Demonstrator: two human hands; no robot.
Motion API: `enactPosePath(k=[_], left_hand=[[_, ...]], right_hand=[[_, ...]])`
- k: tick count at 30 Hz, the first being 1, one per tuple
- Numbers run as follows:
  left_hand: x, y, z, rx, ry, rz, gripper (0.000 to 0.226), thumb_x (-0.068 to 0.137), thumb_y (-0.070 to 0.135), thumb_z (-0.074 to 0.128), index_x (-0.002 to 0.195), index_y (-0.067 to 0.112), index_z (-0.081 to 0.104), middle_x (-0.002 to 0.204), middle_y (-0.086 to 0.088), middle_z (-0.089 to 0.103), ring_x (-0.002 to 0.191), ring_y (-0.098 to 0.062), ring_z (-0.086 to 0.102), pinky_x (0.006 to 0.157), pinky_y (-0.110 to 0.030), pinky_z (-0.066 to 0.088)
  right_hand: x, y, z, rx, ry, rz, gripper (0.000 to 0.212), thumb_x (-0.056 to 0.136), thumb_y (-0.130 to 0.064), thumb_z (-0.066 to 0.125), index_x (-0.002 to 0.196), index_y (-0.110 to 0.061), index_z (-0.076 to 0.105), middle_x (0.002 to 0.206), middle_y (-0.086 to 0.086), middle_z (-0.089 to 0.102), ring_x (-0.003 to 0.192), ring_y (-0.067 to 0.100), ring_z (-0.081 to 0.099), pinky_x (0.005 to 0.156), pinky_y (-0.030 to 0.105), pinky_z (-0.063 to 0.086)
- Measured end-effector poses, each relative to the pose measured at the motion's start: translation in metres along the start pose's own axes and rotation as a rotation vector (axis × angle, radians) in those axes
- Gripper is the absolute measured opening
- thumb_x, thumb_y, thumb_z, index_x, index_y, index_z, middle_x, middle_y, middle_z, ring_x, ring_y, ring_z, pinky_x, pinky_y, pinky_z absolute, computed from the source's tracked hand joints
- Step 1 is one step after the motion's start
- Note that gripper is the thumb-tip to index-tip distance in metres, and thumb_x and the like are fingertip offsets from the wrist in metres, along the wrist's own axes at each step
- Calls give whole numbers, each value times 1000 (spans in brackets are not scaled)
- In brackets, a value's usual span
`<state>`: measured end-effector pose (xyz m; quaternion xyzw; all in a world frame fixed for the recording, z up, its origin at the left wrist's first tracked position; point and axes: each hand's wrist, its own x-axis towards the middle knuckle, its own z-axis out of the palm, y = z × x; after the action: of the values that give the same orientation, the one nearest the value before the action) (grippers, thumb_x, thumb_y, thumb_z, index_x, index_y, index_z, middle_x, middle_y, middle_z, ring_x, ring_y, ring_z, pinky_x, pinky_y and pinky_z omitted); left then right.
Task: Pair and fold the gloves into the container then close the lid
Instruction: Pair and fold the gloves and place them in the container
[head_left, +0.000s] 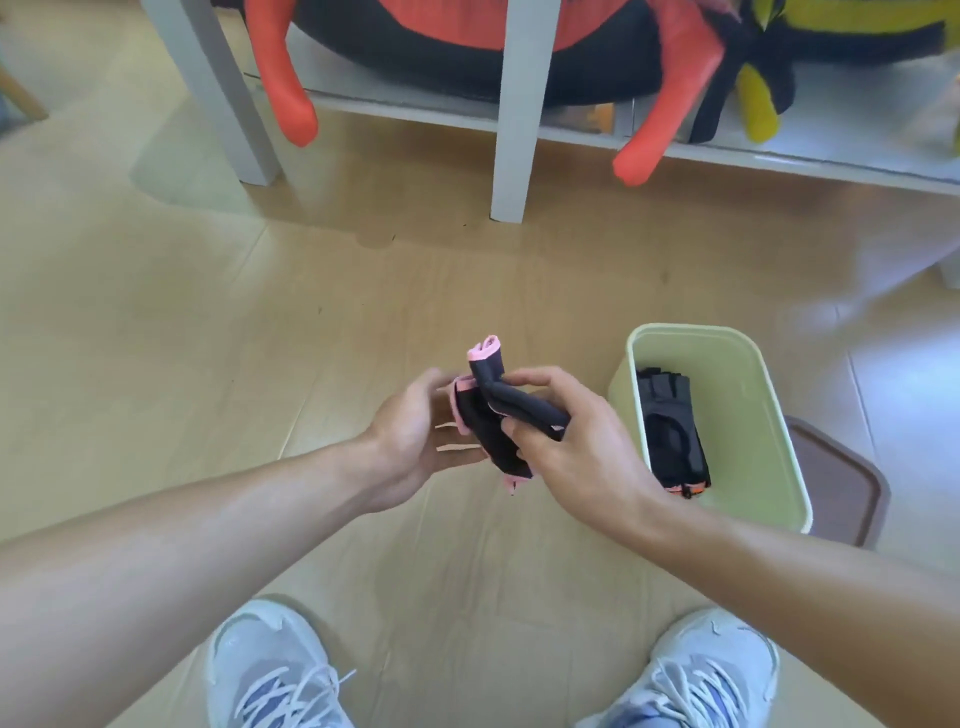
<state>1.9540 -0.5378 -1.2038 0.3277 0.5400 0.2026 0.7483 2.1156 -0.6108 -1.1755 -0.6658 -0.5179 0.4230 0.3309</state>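
Both my hands hold a pair of black gloves with pink trim (496, 415) above the wooden floor, just left of the container. My left hand (410, 441) cups the pair from the left. My right hand (571, 441) grips the folded upper part from the right. The pale green container (758, 415) stands open on the floor to the right. Inside it lies a folded pair of black gloves with orange trim (672, 431). A brown lid (841, 488) lies flat on the floor behind the container's right side, partly hidden by it.
A white shelf unit (514, 130) stands ahead, with red-and-black and yellow-and-black plush toys (467, 47) on its low shelf. My two light sneakers (270, 670) are at the bottom edge of the view.
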Motion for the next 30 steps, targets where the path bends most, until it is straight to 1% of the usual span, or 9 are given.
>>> enactPosePath(k=[3,6,8,13,18,23,25,27,30], left_hand=[[2,0,5,5,-129,-73,59,98,54,52,120,3,73,116,-20,71,100,-31,68,103,-48,53],[3,-2,11,-19,-145,-110,40,97,44,59,109,9,74,106,-13,71,90,-27,69,98,-43,56],[3,-4,11,-8,-167,-137,34,96,39,62,109,10,72,103,-13,72,92,-26,68,92,-39,57],[7,-5,9,-4,-107,-138,16,96,15,59,99,7,72,98,-16,72,99,-31,65,93,-41,52],[13,-7,-2,55,-22,-100,20,96,6,59,113,-2,67,108,-24,72,95,-28,67,85,-36,53],[18,-6,-14,77,101,-56,25,103,13,55,122,2,67,106,-15,76,94,-25,68,93,-39,53],[17,-6,-13,87,78,-58,25,105,15,52,122,6,67,118,-16,74,102,-27,69,103,-44,49],[15,-6,-11,49,60,-79,25,104,13,52,122,6,68,123,-18,72,115,-34,68,110,-48,45],[8,-5,-5,11,-12,-121,30,102,10,49,122,-5,66,110,-24,73,105,-37,69,97,-45,49]], right_hand=[[-2,12,-12,-58,-63,-25,37,97,-8,61,117,-39,67,91,-13,75,79,14,72,74,37,61],[-7,23,-23,-153,-117,-53,43,95,-3,60,114,-39,72,97,-17,75,91,3,68,74,13,52],[-10,30,-28,-247,-149,-94,46,94,-2,60,118,-39,72,105,-20,74,99,-2,65,79,7,46],[-14,43,-31,-337,-262,-177,46,95,-5,64,122,-41,71,99,-18,68,95,5,64,80,16,47],[-14,42,-37,-205,-304,-109,35,100,-10,63,118,-38,73,100,-24,71,98,-1,66,81,12,46],[-11,35,-45,211,-224,117,28,100,-7,61,117,-27,73,101,2,78,98,22,74,91,41,56],[-8,34,-49,346,-341,189,28,99,-4,60,121,-18,71,107,14,76,101,33,73,90,40,54],[-7,32,-52,403,-463,218,25,98,1,59,120,-6,67,97,18,70,88,30,68,81,32,49],[-3,30,-47,415,-468,230,27,97,-1,60,122,-9,67,97,14,73,93,19,70,85,32,51]])
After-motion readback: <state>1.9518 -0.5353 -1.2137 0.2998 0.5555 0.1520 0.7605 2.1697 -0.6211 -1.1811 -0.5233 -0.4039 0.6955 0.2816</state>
